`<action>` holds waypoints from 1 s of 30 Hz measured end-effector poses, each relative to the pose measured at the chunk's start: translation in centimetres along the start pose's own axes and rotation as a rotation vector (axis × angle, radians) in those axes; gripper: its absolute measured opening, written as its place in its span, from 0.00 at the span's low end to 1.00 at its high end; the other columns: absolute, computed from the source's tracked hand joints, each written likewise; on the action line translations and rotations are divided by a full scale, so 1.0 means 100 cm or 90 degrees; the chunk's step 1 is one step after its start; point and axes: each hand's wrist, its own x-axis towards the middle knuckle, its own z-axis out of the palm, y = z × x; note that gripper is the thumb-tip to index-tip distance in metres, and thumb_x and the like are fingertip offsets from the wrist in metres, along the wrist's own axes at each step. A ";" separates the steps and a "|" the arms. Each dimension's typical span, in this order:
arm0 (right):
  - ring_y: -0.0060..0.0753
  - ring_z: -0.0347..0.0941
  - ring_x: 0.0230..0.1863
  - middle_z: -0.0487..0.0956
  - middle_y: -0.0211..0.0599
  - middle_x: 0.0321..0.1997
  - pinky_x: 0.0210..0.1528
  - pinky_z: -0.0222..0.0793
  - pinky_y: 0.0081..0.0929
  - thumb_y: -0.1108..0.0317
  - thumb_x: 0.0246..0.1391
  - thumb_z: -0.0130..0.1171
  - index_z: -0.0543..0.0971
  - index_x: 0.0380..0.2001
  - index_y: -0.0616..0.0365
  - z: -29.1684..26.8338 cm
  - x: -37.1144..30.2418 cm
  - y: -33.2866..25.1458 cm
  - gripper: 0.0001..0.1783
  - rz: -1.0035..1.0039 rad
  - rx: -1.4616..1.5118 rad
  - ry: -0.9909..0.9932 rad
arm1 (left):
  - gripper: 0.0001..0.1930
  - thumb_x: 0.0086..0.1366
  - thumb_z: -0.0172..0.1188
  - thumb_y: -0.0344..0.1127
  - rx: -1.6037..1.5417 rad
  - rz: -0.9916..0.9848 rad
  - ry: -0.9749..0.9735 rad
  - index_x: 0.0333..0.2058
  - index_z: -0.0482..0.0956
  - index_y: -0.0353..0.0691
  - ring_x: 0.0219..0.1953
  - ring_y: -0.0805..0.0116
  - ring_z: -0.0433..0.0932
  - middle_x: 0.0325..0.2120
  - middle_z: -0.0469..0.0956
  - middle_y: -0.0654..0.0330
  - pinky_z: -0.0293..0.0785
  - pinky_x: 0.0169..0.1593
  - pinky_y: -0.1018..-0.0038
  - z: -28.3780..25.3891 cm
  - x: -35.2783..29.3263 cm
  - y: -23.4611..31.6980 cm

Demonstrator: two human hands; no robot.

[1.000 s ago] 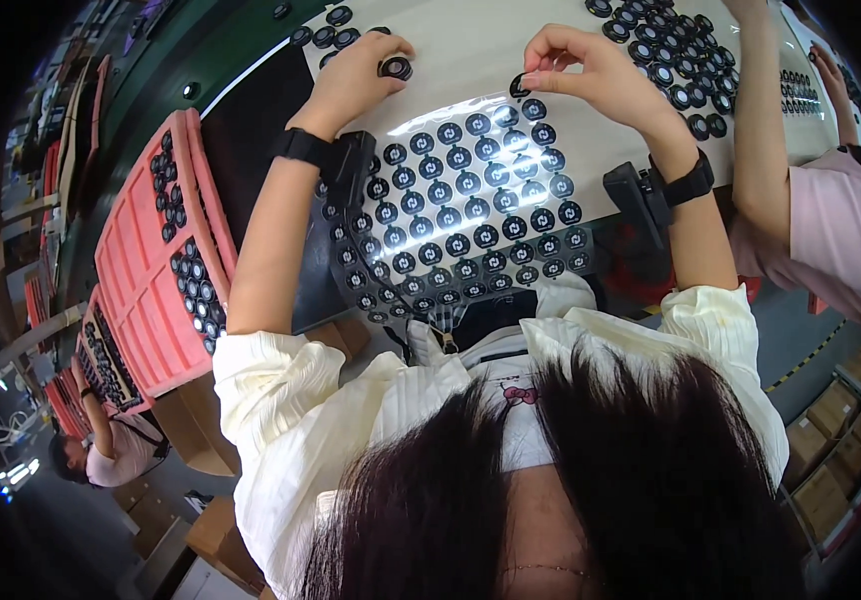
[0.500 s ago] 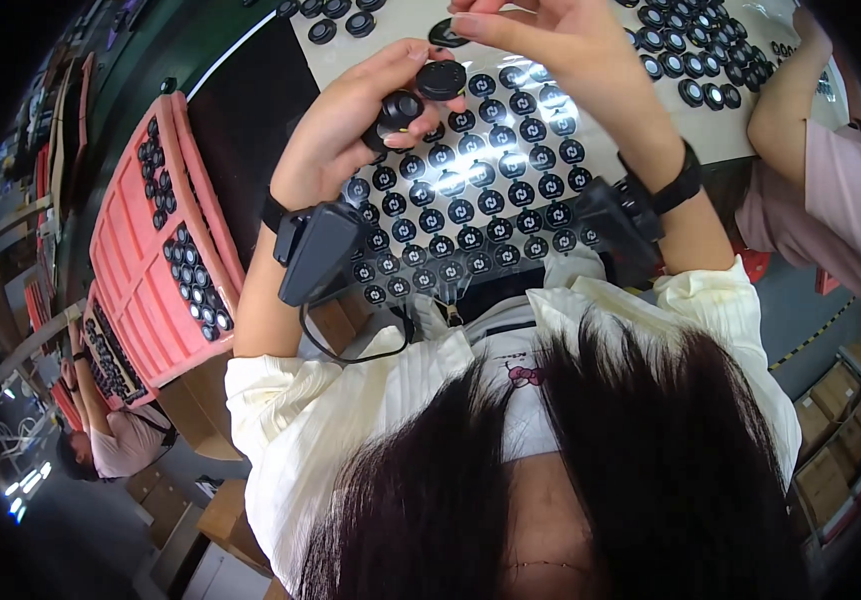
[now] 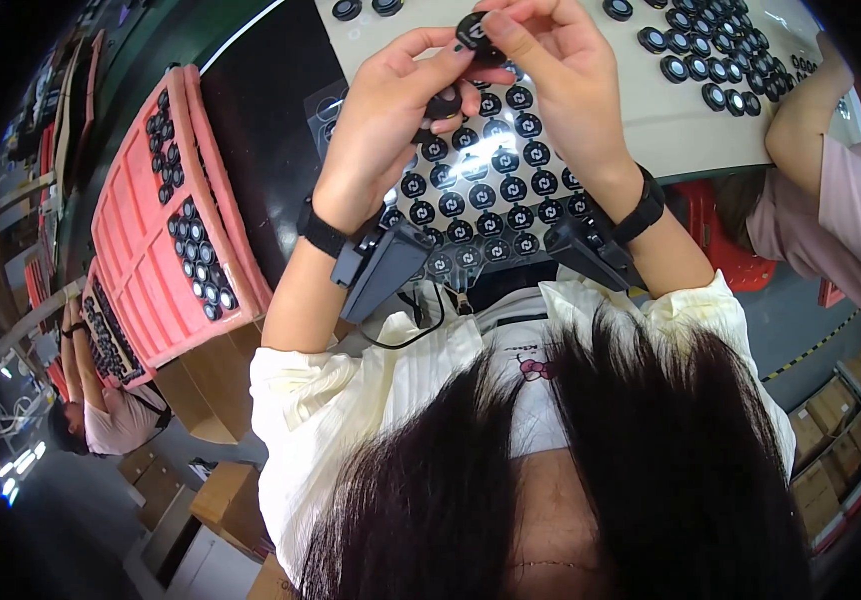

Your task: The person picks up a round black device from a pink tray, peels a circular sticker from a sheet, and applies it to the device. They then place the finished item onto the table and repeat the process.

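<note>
Both my hands are raised over the table, meeting at a round black part (image 3: 475, 33) with a pale mark on its face. My left hand (image 3: 379, 118) grips its lower left side between thumb and fingers. Against that palm, in the curled fingers, sits a second round black part (image 3: 442, 103). My right hand (image 3: 573, 92) presses its thumb on the face of the upper part, with fingers bent behind it. Below the hands lies a sheet of round black stickers (image 3: 487, 197) in rows, each with a pale mark. My forearms hide some of them.
Many round black parts with pale centres (image 3: 699, 68) stand at the table's right. A person's arm (image 3: 813, 110) reaches in there. Two more parts (image 3: 348, 9) lie at the far left of the table. Pink trays (image 3: 141, 270) with black parts stand left. A red stool (image 3: 726, 240) is at right.
My hands have come together. The black disc from my right hand now lies against the part in my left hand, its marked face showing. The view has shifted slightly.
</note>
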 end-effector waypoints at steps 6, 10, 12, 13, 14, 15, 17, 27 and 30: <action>0.15 0.66 0.32 0.69 0.31 0.36 0.35 0.62 0.10 0.75 0.52 0.49 0.67 0.30 0.60 -0.001 0.002 0.001 0.02 -0.037 -0.089 0.023 | 0.14 0.56 0.53 0.29 -0.002 0.019 0.031 0.42 0.68 0.31 0.21 0.82 0.66 0.27 0.76 0.56 0.58 0.21 0.88 0.001 -0.005 -0.005; 0.15 0.66 0.34 0.70 0.31 0.36 0.38 0.61 0.11 0.74 0.51 0.50 0.69 0.30 0.61 0.001 0.004 -0.005 0.03 0.043 -0.005 0.013 | 0.16 0.53 0.56 0.29 0.104 0.047 0.068 0.42 0.70 0.32 0.23 0.82 0.68 0.27 0.76 0.59 0.61 0.23 0.88 -0.004 -0.007 -0.010; 0.15 0.66 0.34 0.71 0.32 0.35 0.39 0.60 0.11 0.74 0.50 0.51 0.70 0.28 0.61 0.003 0.005 -0.010 0.02 0.098 0.013 0.005 | 0.16 0.52 0.57 0.28 0.141 0.075 0.091 0.41 0.70 0.32 0.23 0.82 0.68 0.27 0.76 0.60 0.62 0.24 0.88 -0.004 -0.011 -0.010; 0.15 0.66 0.34 0.71 0.32 0.35 0.39 0.60 0.11 0.74 0.50 0.51 0.70 0.28 0.61 0.003 0.007 -0.009 0.02 0.097 0.013 0.005 | 0.17 0.50 0.59 0.27 0.179 0.103 0.115 0.41 0.71 0.32 0.23 0.83 0.68 0.26 0.76 0.61 0.63 0.25 0.87 -0.003 -0.015 -0.008; 0.16 0.66 0.35 0.71 0.32 0.35 0.40 0.60 0.12 0.74 0.50 0.51 0.71 0.27 0.62 0.002 0.012 -0.007 0.02 0.015 0.054 -0.095 | 0.18 0.48 0.60 0.26 0.216 0.132 0.138 0.40 0.71 0.32 0.23 0.83 0.69 0.26 0.76 0.62 0.64 0.26 0.87 -0.002 -0.019 -0.007; 0.16 0.66 0.35 0.71 0.33 0.35 0.40 0.60 0.12 0.74 0.49 0.52 0.72 0.26 0.62 -0.002 0.017 -0.006 0.02 -0.071 0.093 -0.191 | 0.18 0.48 0.60 0.26 0.216 0.132 0.133 0.40 0.71 0.32 0.23 0.83 0.69 0.26 0.76 0.62 0.64 0.26 0.87 0.000 -0.022 -0.005; 0.17 0.66 0.36 0.71 0.34 0.36 0.41 0.60 0.12 0.74 0.48 0.52 0.72 0.25 0.63 -0.001 0.020 -0.009 0.03 -0.157 0.131 -0.285 | 0.18 0.46 0.60 0.23 0.254 0.265 0.176 0.38 0.72 0.32 0.23 0.82 0.70 0.26 0.76 0.62 0.66 0.28 0.86 0.005 -0.034 0.000; 0.23 0.69 0.36 0.72 0.41 0.36 0.39 0.65 0.17 0.75 0.44 0.57 0.73 0.20 0.64 0.050 0.002 -0.054 0.04 0.016 -0.161 -0.303 | 0.24 0.38 0.63 0.16 0.478 0.418 0.312 0.38 0.69 0.27 0.33 0.72 0.75 0.29 0.76 0.54 0.69 0.39 0.82 0.024 -0.072 0.034; 0.23 0.70 0.36 0.73 0.41 0.36 0.39 0.65 0.17 0.75 0.43 0.57 0.73 0.20 0.64 0.051 -0.001 -0.064 0.05 0.011 -0.139 -0.338 | 0.24 0.37 0.63 0.16 0.485 0.413 0.292 0.38 0.69 0.27 0.33 0.71 0.75 0.31 0.76 0.54 0.68 0.40 0.81 0.024 -0.076 0.039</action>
